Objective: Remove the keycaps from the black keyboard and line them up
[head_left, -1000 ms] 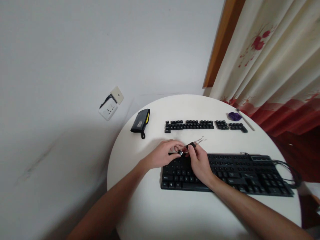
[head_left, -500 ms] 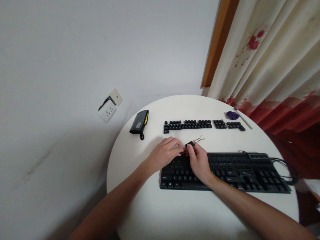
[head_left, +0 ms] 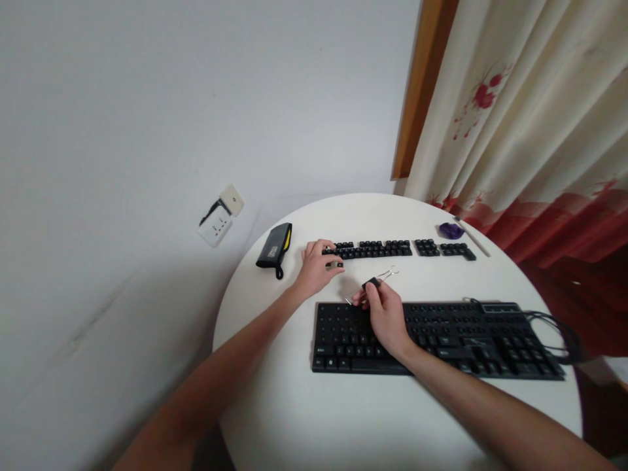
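Observation:
My left hand (head_left: 315, 267) has its fingers curled at the left end of the rows of loose black keycaps (head_left: 375, 250). A small dark keycap (head_left: 340, 265) is pinched at its fingertips. My right hand (head_left: 387, 316) is closed round the black handle of a wire keycap puller (head_left: 371, 283). Its thin wire prongs stick out at both ends of the handle. This hand is over the upper left part of a black keyboard (head_left: 461, 350), covering some of it. Many upper keys there have no caps.
On the round white table (head_left: 275, 405) a black zip pouch (head_left: 275, 246) lies at the left. A purple crumpled item (head_left: 451, 230) and a thin white stick (head_left: 473, 237) lie at the far right. The keyboard's coiled cable (head_left: 554, 333) is at right. Wall and curtain (head_left: 530, 98) border the table.
My left hand has left the puller's tip and moved away from me and leftward to the keycap rows. My right hand stays over the keyboard with the puller. The view has shifted slightly.

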The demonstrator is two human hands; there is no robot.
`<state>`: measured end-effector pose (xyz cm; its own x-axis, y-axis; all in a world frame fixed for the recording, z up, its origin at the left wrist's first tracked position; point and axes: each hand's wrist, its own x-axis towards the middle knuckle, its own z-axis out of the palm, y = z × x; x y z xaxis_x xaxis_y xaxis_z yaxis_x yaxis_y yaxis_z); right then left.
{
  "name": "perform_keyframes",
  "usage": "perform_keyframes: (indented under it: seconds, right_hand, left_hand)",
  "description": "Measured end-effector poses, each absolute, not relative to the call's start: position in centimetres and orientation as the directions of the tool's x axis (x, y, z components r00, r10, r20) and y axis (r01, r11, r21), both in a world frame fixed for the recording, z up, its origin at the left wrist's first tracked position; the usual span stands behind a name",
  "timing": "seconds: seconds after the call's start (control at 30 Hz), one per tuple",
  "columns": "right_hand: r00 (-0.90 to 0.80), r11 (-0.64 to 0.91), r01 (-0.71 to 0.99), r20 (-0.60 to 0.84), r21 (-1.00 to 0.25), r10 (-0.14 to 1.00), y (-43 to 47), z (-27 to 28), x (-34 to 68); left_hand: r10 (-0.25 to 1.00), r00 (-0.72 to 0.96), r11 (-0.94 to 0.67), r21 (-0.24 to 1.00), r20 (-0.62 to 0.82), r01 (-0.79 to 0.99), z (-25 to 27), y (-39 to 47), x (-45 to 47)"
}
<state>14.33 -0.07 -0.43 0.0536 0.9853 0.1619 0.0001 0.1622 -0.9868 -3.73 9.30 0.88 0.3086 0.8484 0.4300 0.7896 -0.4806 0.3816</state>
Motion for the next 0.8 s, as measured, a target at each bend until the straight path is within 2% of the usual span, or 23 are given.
perform_keyframes:
  seconds: [0.13, 0.43, 0.8]
  right_hand:
    - [0.062, 0.162, -0.006, 0.161, -0.987, 0.985, -0.1, -0.3, 14.4]
    - [0.051, 0.16, 0.001, 0.16, -0.987, 0.986, -0.2, -0.3, 14.3]
    - [0.041, 0.164, 0.02, 0.165, -0.986, 0.985, -0.3, -0.3, 14.4]
  left_hand:
    - [0.879, 0.302, -0.433, 0.349, 0.37, 0.831, -0.3, 10.2, -3.4]
    - [0.873, 0.273, -0.423, 0.347, 0.405, 0.837, -1.5, 9.8, -4.5]
    - [0.899, 0.146, -0.312, 0.372, 0.413, 0.874, -1.4, 10.0, -4.0]
